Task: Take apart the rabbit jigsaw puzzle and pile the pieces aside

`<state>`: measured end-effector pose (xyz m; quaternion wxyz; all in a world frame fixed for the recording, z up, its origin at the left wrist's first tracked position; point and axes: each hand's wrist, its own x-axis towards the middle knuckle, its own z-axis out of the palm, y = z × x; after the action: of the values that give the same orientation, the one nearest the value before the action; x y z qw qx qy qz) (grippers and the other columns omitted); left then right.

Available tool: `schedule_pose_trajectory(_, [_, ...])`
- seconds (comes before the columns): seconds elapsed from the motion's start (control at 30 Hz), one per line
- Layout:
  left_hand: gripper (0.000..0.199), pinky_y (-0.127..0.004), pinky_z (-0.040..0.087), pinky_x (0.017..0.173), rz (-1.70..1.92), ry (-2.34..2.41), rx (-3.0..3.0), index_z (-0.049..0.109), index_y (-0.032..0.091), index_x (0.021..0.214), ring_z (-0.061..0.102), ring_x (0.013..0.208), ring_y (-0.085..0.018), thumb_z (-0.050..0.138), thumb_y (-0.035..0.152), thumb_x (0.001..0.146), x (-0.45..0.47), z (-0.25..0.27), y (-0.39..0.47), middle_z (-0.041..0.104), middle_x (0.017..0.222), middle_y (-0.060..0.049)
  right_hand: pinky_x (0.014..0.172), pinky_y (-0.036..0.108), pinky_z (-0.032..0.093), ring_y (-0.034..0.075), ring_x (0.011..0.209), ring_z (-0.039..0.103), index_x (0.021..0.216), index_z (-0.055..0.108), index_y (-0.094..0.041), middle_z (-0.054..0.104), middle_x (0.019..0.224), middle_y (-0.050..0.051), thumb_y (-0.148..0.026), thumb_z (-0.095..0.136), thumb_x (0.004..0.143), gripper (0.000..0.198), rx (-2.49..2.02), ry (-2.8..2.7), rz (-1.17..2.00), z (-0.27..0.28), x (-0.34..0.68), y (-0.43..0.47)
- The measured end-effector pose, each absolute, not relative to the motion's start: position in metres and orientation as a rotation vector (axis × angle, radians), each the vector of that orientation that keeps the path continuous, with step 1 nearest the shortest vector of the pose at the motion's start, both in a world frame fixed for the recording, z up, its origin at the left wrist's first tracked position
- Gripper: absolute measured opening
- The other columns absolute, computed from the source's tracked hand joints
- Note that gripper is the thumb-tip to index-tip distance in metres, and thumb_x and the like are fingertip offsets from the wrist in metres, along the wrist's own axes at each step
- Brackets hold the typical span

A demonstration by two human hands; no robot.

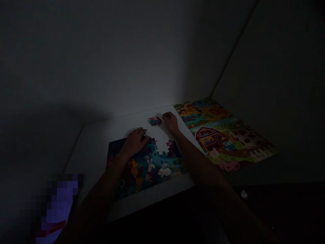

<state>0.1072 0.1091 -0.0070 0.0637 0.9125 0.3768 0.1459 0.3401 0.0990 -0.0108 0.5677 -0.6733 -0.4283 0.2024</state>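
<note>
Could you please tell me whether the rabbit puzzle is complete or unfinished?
Unfinished: the puzzle has a notched gap showing white table.

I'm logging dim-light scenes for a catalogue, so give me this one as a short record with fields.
lighting: dim, brightest on the wall behind
surface: white table
main item: partly assembled puzzle with two white rabbits; a gap shows along its far side
loose pieces: small pile beyond the puzzle
left hand: over the puzzle's far edge; grip unclear
right hand: beside the pile, fingers curled; whether it holds a piece is unclear
right side: colourful farm picture with a red barn
</note>
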Motion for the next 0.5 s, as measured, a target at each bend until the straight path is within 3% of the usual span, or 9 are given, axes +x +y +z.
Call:
schedule_pose_trajectory(0.3, [0.031,-0.046,0.040,0.103,0.563,1.150,2.713,0.063,0.020,0.117,0.053,0.118,-0.028,0.048,0.036,0.094,0.107,-0.009,0.101,0.062,0.122,-0.010,0.078,0.027,0.044,0.017,0.082,0.058,0.087,0.067,-0.015,0.066,0.088,0.005,-0.030,0.060,0.084,0.017,-1.798,-1.776,0.651,0.014,0.354,0.038])
schedule_pose_trajectory(0.4, [0.030,-0.046,0.042,0.101,0.577,1.152,2.699,0.063,0.020,0.117,0.052,0.115,-0.028,0.048,0.032,0.093,0.106,-0.007,0.100,0.062,0.119,-0.010,0.087,0.031,0.044,0.022,0.097,0.058,0.108,0.065,-0.014,0.062,0.106,0.013,-0.039,0.069,0.080,0.038,-1.995,-1.775,0.591,0.016,0.348,-0.004])
schedule_pose_trajectory(0.5, [0.031,-0.046,0.042,0.100,0.615,1.137,2.691,0.063,0.020,0.119,0.051,0.114,-0.029,0.050,0.031,0.093,0.106,-0.007,0.098,0.061,0.118,-0.011,0.087,0.034,0.044,0.025,0.099,0.057,0.113,0.061,-0.013,0.060,0.106,0.015,-0.045,0.068,0.080,0.046,-2.123,-1.652,0.544,0.013,0.331,-0.033])
